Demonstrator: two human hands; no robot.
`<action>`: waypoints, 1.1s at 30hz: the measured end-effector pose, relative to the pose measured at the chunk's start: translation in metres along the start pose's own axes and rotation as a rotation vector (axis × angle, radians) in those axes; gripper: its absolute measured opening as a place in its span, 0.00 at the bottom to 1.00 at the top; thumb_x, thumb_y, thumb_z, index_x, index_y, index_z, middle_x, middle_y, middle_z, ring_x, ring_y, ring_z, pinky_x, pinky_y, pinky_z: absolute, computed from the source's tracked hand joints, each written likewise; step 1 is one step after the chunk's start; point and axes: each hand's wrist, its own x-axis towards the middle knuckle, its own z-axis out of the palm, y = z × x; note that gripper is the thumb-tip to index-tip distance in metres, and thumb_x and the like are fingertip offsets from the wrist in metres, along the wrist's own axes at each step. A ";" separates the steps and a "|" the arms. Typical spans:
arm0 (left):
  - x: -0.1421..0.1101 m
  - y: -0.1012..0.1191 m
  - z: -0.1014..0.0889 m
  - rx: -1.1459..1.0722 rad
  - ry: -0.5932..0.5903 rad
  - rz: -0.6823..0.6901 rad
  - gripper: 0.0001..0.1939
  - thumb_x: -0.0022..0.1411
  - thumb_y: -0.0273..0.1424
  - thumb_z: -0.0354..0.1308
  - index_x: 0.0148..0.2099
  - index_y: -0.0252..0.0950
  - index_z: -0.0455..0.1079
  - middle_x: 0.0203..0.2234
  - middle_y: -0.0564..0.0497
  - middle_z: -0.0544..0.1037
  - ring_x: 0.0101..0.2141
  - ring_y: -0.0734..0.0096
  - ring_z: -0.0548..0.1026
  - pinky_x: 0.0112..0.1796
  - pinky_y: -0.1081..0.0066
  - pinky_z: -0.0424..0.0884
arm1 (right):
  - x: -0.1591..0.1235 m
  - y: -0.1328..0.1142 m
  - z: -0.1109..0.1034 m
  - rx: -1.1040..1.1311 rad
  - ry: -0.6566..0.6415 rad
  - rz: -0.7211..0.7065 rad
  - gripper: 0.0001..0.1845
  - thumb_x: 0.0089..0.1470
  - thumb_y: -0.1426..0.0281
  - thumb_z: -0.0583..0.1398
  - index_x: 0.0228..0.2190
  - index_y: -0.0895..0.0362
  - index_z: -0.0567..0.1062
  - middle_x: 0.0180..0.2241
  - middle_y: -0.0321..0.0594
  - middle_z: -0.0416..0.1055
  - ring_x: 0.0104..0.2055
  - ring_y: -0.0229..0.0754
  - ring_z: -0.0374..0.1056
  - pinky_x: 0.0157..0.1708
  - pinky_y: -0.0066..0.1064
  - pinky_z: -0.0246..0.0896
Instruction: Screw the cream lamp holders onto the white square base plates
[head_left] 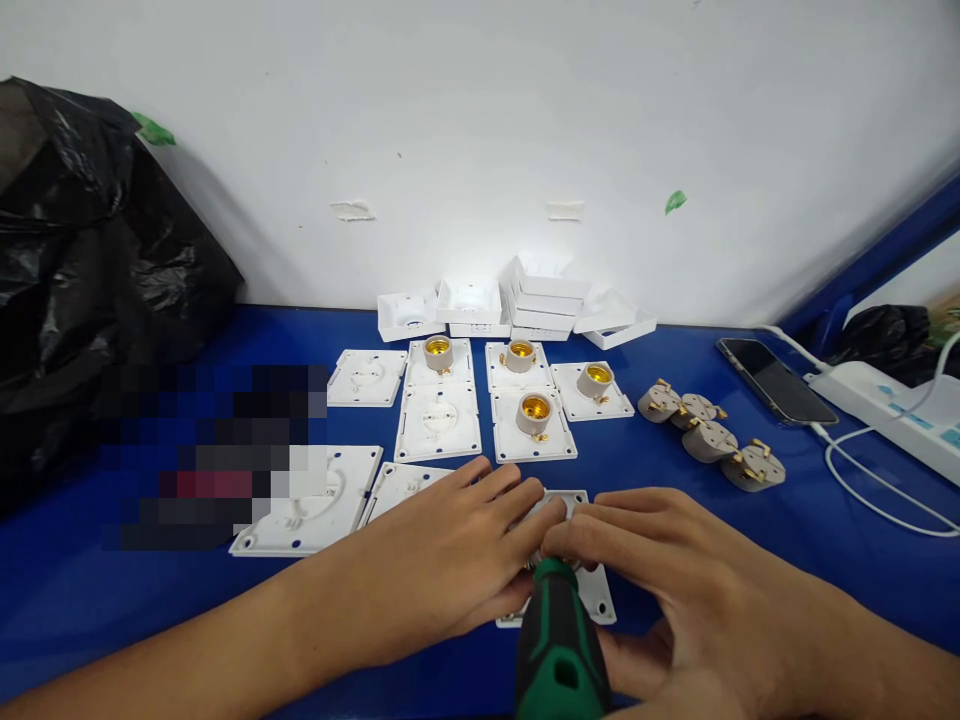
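My right hand [675, 580] is closed round a green and black screwdriver [562, 645], whose handle points toward me. The tip of the tool is out of sight under my fingers. Beneath both hands lies a square white plastic plate [600, 598], with a round lamp socket on it mostly covered by fingers. My left hand [480, 540] presses its curled fingers on the socket and plate from the left, close to my right fingertips. Further back, several plates carry upright lamp sockets with brass-coloured threads, such as the front one [535, 412].
Bare white plates [439, 425] lie left of centre. White box covers [547, 300] are stacked against the wall. Loose sockets [709, 440] sit at right, near a phone [776, 380], a white cable and a power strip [892, 415]. A black bag [97, 250] fills the left.
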 end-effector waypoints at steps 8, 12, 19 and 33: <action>0.001 -0.005 0.001 -0.077 -0.014 0.034 0.11 0.74 0.38 0.56 0.53 0.38 0.71 0.47 0.47 0.79 0.46 0.55 0.75 0.51 0.57 0.69 | -0.001 0.003 -0.002 0.011 -0.003 -0.010 0.08 0.70 0.68 0.54 0.42 0.55 0.72 0.33 0.37 0.82 0.31 0.39 0.79 0.33 0.27 0.75; 0.000 -0.005 0.000 -0.113 0.058 0.025 0.14 0.77 0.39 0.50 0.57 0.37 0.68 0.46 0.46 0.79 0.46 0.56 0.75 0.50 0.58 0.68 | -0.001 0.008 -0.002 -0.030 -0.057 -0.100 0.15 0.70 0.68 0.53 0.56 0.51 0.68 0.35 0.37 0.78 0.33 0.41 0.77 0.32 0.32 0.73; 0.002 -0.003 -0.009 -0.218 0.024 -0.024 0.09 0.74 0.36 0.56 0.48 0.37 0.70 0.43 0.46 0.78 0.44 0.57 0.75 0.47 0.61 0.70 | -0.004 0.029 0.014 0.106 0.235 -0.181 0.46 0.60 0.78 0.61 0.71 0.49 0.47 0.31 0.32 0.71 0.26 0.40 0.67 0.24 0.32 0.69; 0.003 -0.009 -0.003 -0.347 0.035 -0.024 0.10 0.70 0.38 0.62 0.44 0.38 0.67 0.40 0.49 0.77 0.42 0.59 0.76 0.49 0.59 0.70 | 0.019 0.046 0.039 0.125 0.717 -0.332 0.39 0.49 0.78 0.61 0.61 0.49 0.62 0.32 0.32 0.66 0.22 0.37 0.65 0.17 0.31 0.66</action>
